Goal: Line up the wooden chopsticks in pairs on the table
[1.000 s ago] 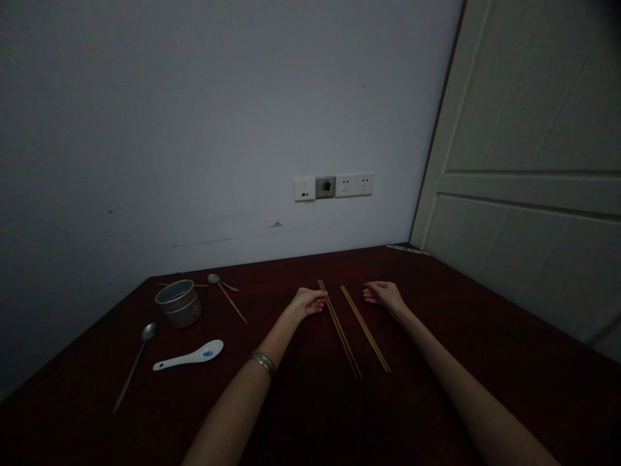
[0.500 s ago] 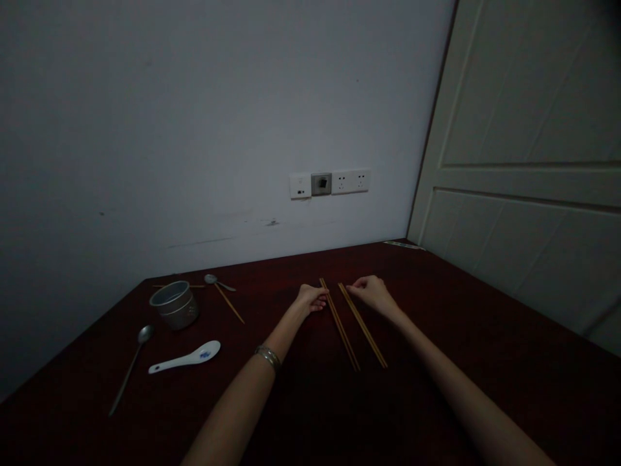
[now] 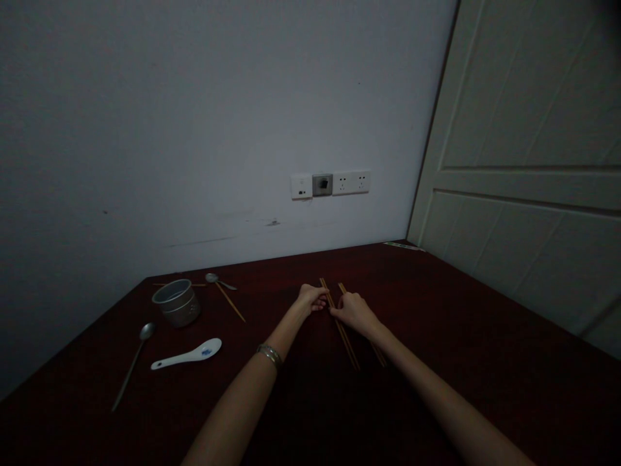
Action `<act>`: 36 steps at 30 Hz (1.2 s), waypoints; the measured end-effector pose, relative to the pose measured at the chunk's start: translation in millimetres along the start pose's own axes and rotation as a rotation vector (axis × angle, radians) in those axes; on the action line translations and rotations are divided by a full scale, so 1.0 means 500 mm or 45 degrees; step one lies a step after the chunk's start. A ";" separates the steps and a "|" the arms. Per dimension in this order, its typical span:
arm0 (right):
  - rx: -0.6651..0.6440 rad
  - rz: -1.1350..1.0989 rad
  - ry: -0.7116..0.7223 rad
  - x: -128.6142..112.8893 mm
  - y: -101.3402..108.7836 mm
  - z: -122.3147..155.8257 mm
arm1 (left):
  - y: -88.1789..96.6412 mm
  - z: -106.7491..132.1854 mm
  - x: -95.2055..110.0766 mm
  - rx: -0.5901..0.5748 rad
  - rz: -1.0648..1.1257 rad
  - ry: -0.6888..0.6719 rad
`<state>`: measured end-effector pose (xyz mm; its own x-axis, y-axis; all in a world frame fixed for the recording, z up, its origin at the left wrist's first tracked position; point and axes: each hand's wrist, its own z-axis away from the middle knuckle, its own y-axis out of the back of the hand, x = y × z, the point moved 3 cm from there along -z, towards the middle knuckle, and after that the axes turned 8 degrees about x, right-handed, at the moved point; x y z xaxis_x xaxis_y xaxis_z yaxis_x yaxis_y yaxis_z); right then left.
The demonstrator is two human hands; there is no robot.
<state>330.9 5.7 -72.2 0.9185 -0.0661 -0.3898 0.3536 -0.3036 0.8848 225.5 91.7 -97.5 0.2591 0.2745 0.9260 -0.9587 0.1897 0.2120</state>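
Observation:
Two pairs of wooden chopsticks lie side by side on the dark red table, slanting toward me. My left hand [image 3: 313,299] is closed at the upper part of the left pair of chopsticks [image 3: 345,340], with thumb and finger pinched on it. Reaching over the right pair of chopsticks [image 3: 378,354], my right hand [image 3: 356,314] is curled with its fingertips at the left pair, just below my left hand. The middle of the right pair is hidden under my right hand and wrist.
At the left stand a grey metal cup [image 3: 179,307], a white ceramic spoon [image 3: 194,354] and a long-handled metal spoon [image 3: 133,366]. Behind them lie another metal spoon [image 3: 212,278] and a loose chopstick [image 3: 230,302]. The wall with sockets [image 3: 351,183] bounds the table's back.
My right hand has moved left and slightly nearer me, from the top of the right chopstick pair across to the left pair. My left hand stays in place.

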 end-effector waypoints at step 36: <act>-0.159 0.274 0.181 -0.031 -0.017 0.012 | -0.033 0.011 0.036 0.196 -1.229 -0.497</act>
<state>312.3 3.6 -75.2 0.9873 0.0201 -0.1578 0.1588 -0.1767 0.9714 245.0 88.1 -82.7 0.8914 -0.2571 0.3732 -0.3769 0.0366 0.9255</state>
